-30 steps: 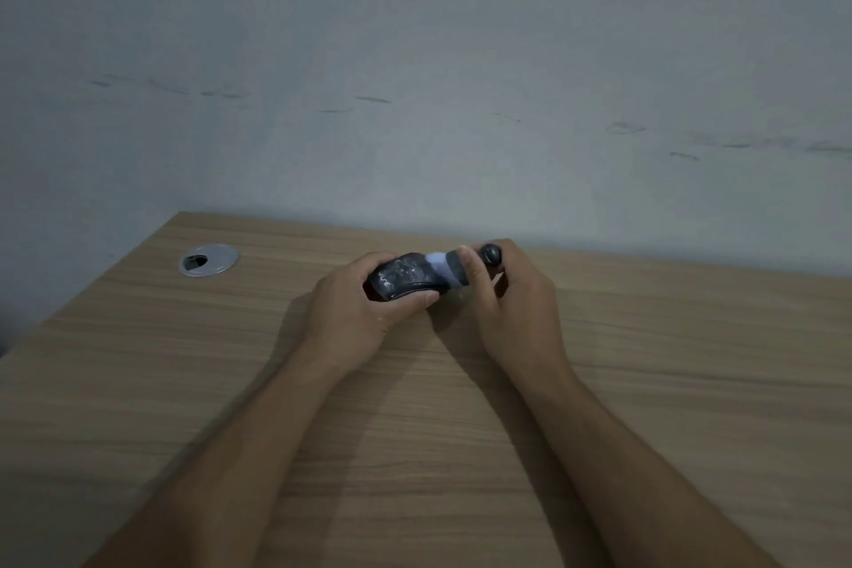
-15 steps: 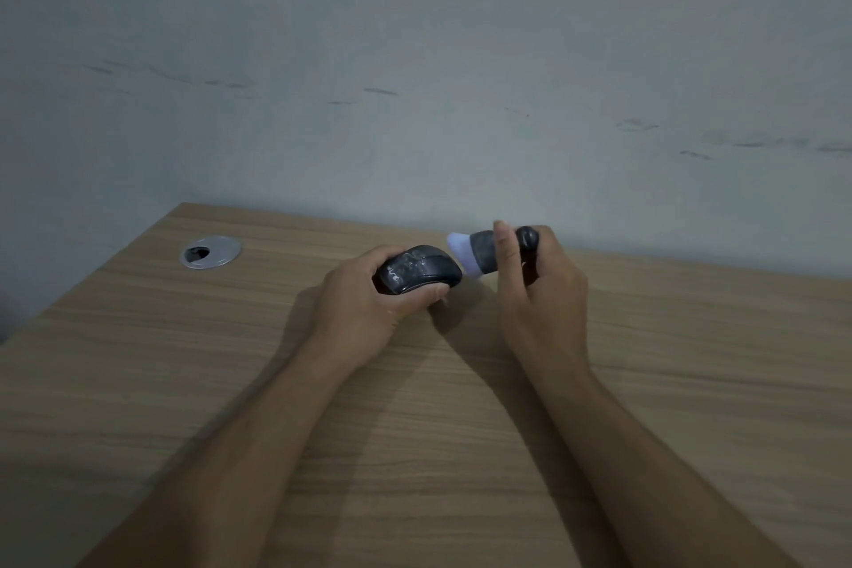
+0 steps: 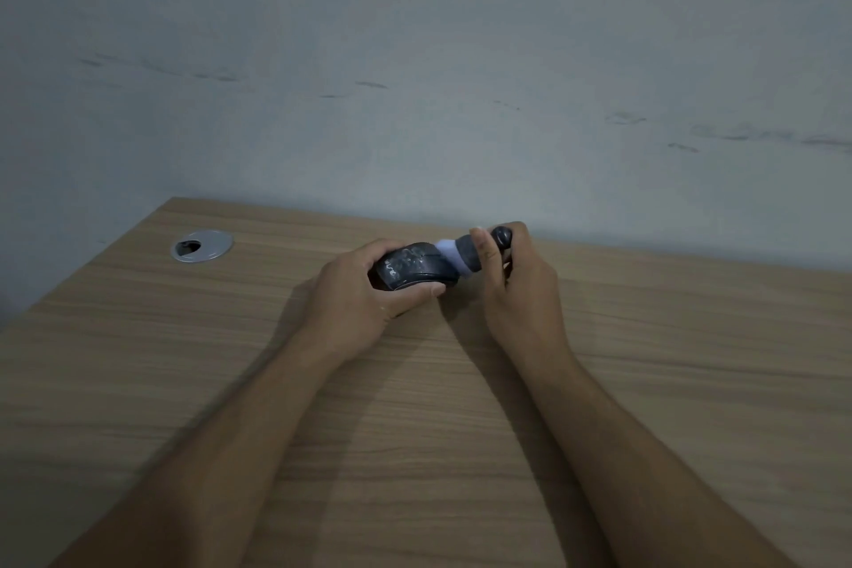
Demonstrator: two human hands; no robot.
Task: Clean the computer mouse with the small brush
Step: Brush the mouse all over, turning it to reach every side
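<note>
- Mouse [image 3: 417, 268], dark with pale smudges across its shell, sits in my left hand [image 3: 364, 297] in the head view, held just above the wooden desk [image 3: 645, 383] near its far edge.
- Left fingers curl around the far side of the mouse while the thumb [image 3: 422, 293] presses along its near side, so the hand is closed around it.
- My left forearm comes in from the lower left, wrist bent slightly inward.
- My right hand [image 3: 521, 291] is closed around the small brush [image 3: 470, 254]; the thumb lies over its dark barrel and the rounded handle end pokes out above the knuckles.
- White bristles [image 3: 447, 251] point left and touch the right end of the mouse.
- My right forearm enters from the lower right, so both arms converge toward the middle.
- Behind the hands the desk ends against a grey scuffed wall [image 3: 415, 83], leaving little room there.
- A silver cable grommet [image 3: 201, 245] is set into the desk well to the left, near the back left corner.
- Bare wood spreads wide toward me and to either side of the arms.
</note>
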